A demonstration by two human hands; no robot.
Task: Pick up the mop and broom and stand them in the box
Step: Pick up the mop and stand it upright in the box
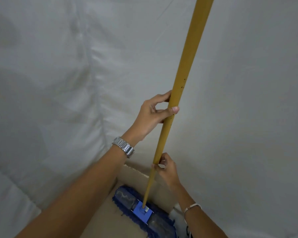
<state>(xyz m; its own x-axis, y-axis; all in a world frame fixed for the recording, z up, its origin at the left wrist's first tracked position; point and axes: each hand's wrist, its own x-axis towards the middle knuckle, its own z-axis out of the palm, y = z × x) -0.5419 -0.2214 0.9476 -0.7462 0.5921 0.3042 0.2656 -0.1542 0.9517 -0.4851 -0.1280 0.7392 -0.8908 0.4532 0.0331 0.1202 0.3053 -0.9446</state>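
Note:
A mop with a long yellow handle (187,62) stands nearly upright, its blue flat head (141,212) resting inside the open cardboard box (136,174) at the bottom centre. My left hand (153,114) grips the handle around mid-height, thumb across the front. Lower down, my right hand (165,167) pinches the handle where the thick yellow section meets the thinner rod. The broom is not in view.
A pale sheet or tarp (76,74) hangs behind the box and fills the background, creased at the left. The box's far wall leans against it. Something dark lies on the floor at the bottom right beside the box (189,231).

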